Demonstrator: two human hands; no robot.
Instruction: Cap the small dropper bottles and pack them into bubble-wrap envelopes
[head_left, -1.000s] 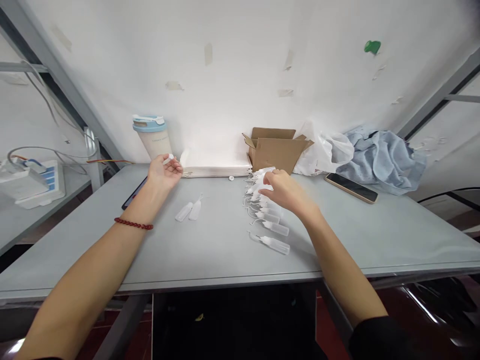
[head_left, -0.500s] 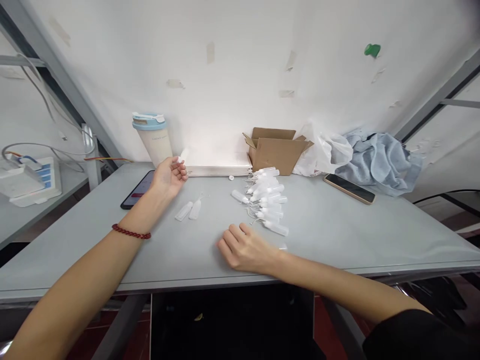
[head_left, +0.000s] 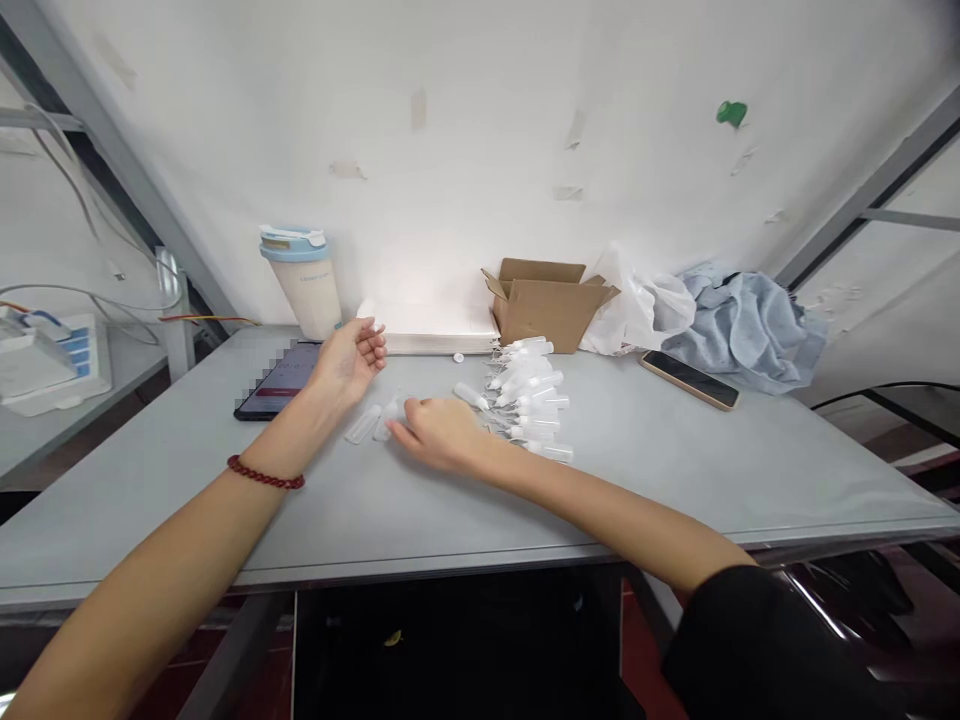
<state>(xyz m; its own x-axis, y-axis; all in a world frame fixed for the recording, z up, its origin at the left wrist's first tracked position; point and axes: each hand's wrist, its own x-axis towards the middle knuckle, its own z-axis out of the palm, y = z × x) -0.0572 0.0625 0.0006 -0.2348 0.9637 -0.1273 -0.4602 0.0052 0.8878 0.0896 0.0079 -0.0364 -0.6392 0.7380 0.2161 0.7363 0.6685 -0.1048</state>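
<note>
My left hand is raised over the back left of the table, palm turned in and fingers curled. A small white piece, perhaps a cap, shows at its thumb and fingertips. My right hand is low over the table, fingers bent, its tips at a small translucent dropper bottle that they partly cover. Whether they grip it is hidden. A second such bottle lies just left of it. Behind my right hand is a pile of similar white-tipped bottles. A loose white cap lies further back.
A phone lies beside my left forearm, and a blue-lidded cup stands behind it. Along the wall are a white stack, an open cardboard box, a plastic bag and a blue cloth. Another phone lies at right.
My right hand has moved left and away from me, from the table's front middle to the two separate bottles. My left hand has stayed nearly in place, still with the small white piece.
</note>
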